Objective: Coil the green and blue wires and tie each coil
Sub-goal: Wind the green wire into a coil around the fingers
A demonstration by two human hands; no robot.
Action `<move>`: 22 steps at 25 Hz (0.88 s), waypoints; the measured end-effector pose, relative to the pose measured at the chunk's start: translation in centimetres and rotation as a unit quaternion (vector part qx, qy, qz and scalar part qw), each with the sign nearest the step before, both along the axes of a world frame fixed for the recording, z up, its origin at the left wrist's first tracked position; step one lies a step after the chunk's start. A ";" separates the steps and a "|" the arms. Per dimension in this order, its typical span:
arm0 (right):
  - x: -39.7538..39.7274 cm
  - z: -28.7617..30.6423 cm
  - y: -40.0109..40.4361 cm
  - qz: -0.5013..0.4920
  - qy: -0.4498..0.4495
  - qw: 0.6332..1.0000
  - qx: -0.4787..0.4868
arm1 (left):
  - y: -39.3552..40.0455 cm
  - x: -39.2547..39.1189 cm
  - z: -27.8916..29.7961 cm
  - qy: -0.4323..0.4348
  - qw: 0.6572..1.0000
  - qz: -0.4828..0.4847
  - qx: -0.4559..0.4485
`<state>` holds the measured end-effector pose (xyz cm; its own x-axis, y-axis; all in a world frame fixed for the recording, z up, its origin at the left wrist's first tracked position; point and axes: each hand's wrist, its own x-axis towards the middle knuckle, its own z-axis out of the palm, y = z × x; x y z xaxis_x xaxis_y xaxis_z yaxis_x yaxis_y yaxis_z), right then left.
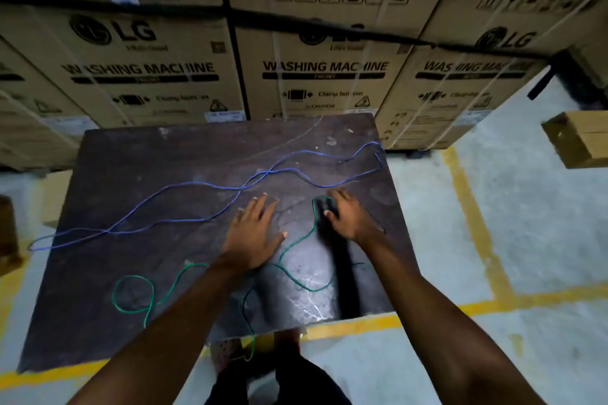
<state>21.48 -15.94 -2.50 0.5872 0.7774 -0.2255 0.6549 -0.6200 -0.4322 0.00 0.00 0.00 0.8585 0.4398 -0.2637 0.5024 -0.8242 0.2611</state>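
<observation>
Green wire (pixel 297 238): thin, limp, lying uncoiled on the near half of the dark table (pixel 131 154), with one loose loop at the near left and a tail that hangs over the near edge; its far end curves up under my right hand (pixel 350 219). I judge it light and springy, apt to hold small kinks and to slip if pinched only lightly, so I would take it at that far end and feed it hand over hand. Blue wire (pixel 197 186): the same sort, longer, doubled back on itself across the far half of the table, with one bend hanging off the left edge and the ends near the far right corner; no hand touches it. Right hand: fingers curled down over the green wire's far end, seemingly gripping it, though whether something else is under the palm I cannot tell. Left hand (pixel 253 233): flat, fingers spread, on the table just left of the green wire, holding nothing. A thin black strand (pixel 375 219) lies beside the right wrist, perhaps a tie. Cardboard boxes (pixel 325 52) stand stacked behind the table, on a grey floor (pixel 526 214) with yellow lines.
</observation>
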 end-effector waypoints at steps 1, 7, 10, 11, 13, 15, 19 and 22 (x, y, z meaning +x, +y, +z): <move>0.2 -0.7 0.4 0.000 0.000 1.000 -0.006 | -0.3 0.2 -0.5 0.012 1.000 0.005 -0.015; -0.1 -1.9 0.2 -0.083 0.082 0.992 0.052 | -1.3 1.3 -2.3 0.017 0.998 0.029 -0.061; -1.2 -1.6 0.1 -0.115 0.209 0.960 0.149 | -1.6 2.2 -2.1 -0.021 0.997 0.027 -0.076; -1.6 -1.0 0.0 -0.128 0.247 0.946 0.168 | -1.7 2.7 -1.9 -0.053 0.994 0.025 -0.093; -2.5 1.1 -0.2 -0.141 0.290 0.924 0.207 | -1.6 3.7 -1.0 -0.110 0.985 0.012 -0.131; -3.1 3.2 -0.6 -0.147 0.324 0.898 0.260 | -1.2 4.6 0.3 -0.155 0.978 -0.003 -0.141; -3.9 8.2 -0.4 -0.159 0.405 0.841 0.323 | -0.3 4.9 5.1 -0.239 0.948 -0.007 -0.209; -5.0 12.2 -0.1 -0.129 0.450 0.828 0.308 | 0.7 4.5 8.8 -0.289 0.913 -0.006 -0.287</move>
